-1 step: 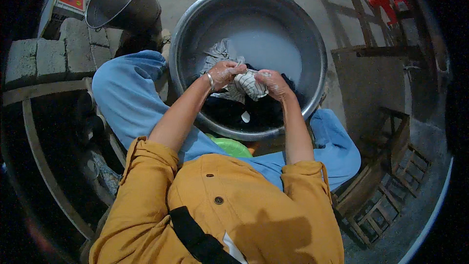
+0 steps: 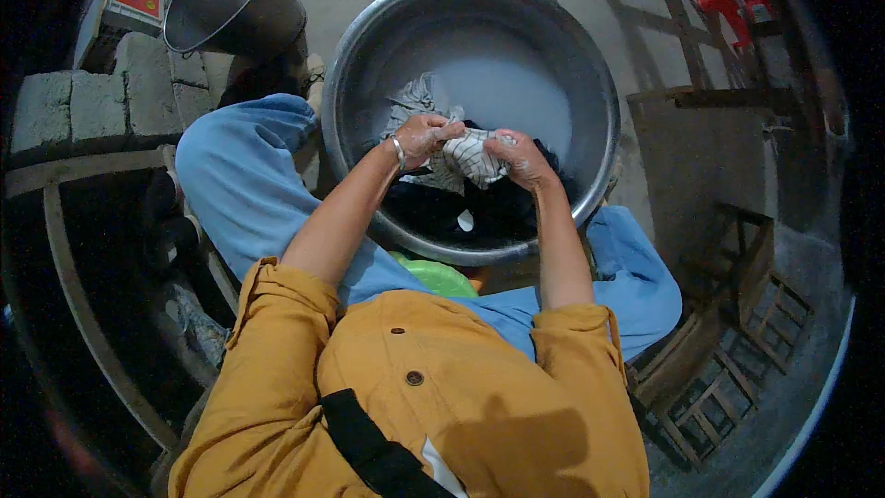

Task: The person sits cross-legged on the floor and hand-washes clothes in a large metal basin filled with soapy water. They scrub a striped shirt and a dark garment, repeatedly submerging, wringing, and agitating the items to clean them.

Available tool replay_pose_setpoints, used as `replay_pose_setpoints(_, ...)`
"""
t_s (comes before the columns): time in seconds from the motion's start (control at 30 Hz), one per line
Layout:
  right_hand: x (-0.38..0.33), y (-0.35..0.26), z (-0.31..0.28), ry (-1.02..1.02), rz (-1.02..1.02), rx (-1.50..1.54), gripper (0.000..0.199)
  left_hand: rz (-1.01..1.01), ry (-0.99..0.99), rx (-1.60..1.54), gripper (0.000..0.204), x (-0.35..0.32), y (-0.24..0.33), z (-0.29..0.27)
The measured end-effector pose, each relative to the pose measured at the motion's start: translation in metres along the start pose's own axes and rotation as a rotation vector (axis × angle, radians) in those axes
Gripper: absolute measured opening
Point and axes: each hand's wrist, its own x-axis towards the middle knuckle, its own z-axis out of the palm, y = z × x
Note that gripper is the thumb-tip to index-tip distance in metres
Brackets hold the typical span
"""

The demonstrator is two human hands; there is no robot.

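The person wears a mustard-yellow shirt (image 2: 498, 360) of plain cloth, creased in soft folds along the sleeves. Two dark buttons (image 2: 415, 377) show down the front, the lower one round and wider-looking. Both sleeves (image 2: 277, 350) end in rolled cuffs (image 2: 570, 316) near the elbow, each with a narrow tab of the same yellow. A broad black strap (image 2: 373, 443) slants across the lower front; beside it shows a white piece (image 2: 442, 467), perhaps a tag or lining. The trousers (image 2: 240, 152) are light blue and loose. A pale, shiny bracelet (image 2: 399, 153) rings the wrist of the left hand (image 2: 422, 136).
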Motion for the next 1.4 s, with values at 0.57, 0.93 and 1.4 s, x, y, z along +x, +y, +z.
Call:
replay_pose_setpoints(0.57, 0.009, 0.029, 0.075, 0.578, -0.863, -1.333, 0.008, -0.271, 0.345, 0.071, 0.037, -0.011, 0.006, 0.06)
replay_pose_setpoints(0.93, 0.027, 0.045, 0.024, 0.626, -0.576, -1.391, 0.011, 0.146, 0.109, 0.448, 0.028, 0.025, -0.076, 0.036)
replay_pose_setpoints(1.4, -0.002, -0.017, 0.014, 0.036, -0.045, -0.343, 0.015, -0.028, -0.303, 0.401, 0.034, 0.005, 0.0, -0.003)
